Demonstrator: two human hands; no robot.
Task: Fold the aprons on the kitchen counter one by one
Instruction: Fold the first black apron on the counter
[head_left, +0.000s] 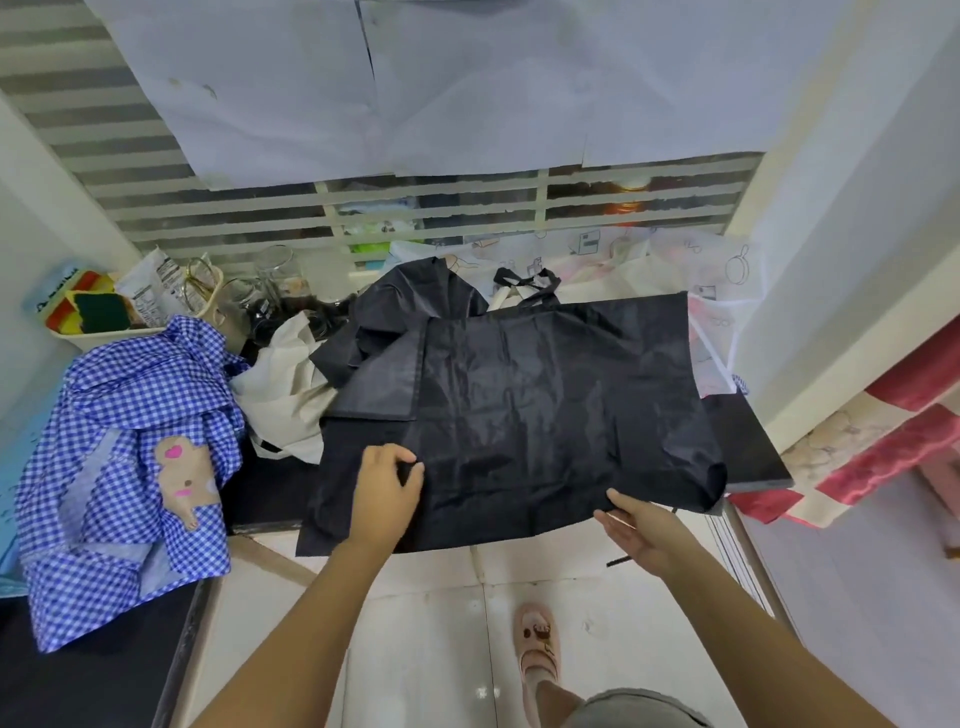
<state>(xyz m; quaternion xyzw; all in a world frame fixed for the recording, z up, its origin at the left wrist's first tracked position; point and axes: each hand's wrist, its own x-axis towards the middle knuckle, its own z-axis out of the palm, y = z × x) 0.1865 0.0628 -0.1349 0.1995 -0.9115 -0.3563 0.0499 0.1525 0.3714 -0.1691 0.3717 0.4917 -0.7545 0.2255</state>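
Gripped the near hem of the black apron (545, 405) with the left hand (384, 493), fingers curled over the cloth. Set the right hand (636, 525) at the same hem further right, thumb on top and fingers fairly straight beneath; could not tell whether pinching or merely touching. Found the black apron spread flat on the counter (748, 441), near edge hanging over the front, left flap turned in, neck strap at the far edge. Judged as mid-fold on this apron: one side in, the lengthwise fold not yet made. Called next for a sure pinch at both points, then lifting the hem and carrying it to the far edge, corners matched. Left the check apron (130, 441) and cream apron (291, 395) heaped at the left, unfolded.
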